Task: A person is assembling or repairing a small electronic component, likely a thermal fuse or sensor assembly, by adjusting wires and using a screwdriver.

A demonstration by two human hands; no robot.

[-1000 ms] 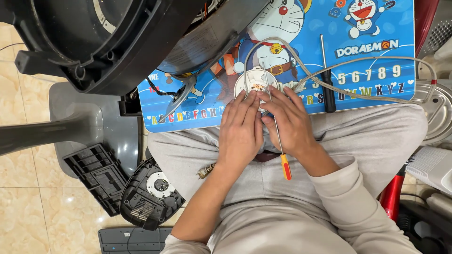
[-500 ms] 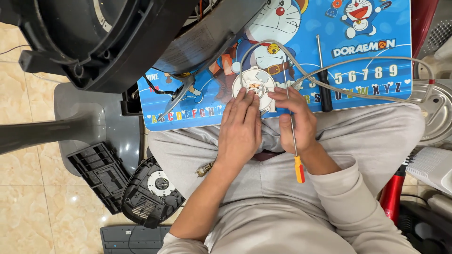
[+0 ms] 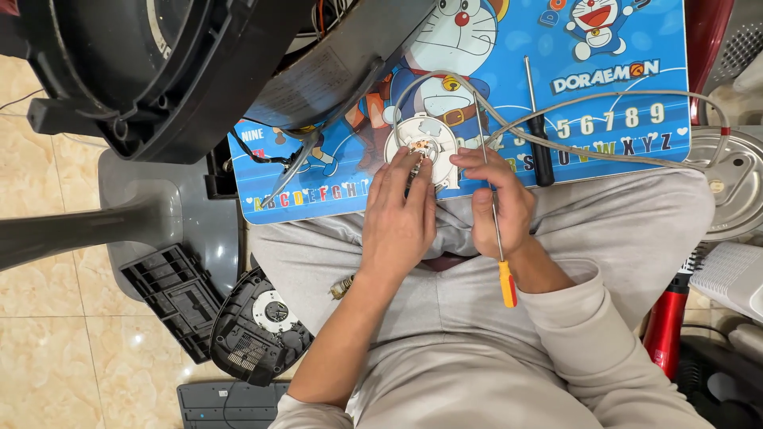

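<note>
On the person's lap, the left hand (image 3: 401,218) lies flat with fingers stretched forward, fingertips touching the white round disc (image 3: 421,147) on the blue cartoon board (image 3: 604,48). Just right of it, the right hand (image 3: 499,202) is closed around a thin screwdriver (image 3: 494,214), its orange handle pointing near, its shaft reaching far. A grey cable (image 3: 604,99) loops across the board beside a black screwdriver (image 3: 539,147). Far left stands a black fan housing (image 3: 159,71).

round white plastic motor part (image 3: 420,143) on blue cartoon lap board (image 3: 636,127), near edge, middle | black-handled screwdriver (image 3: 539,135) to its right | grey cable (image 3: 620,99) looping toward right edge
</note>
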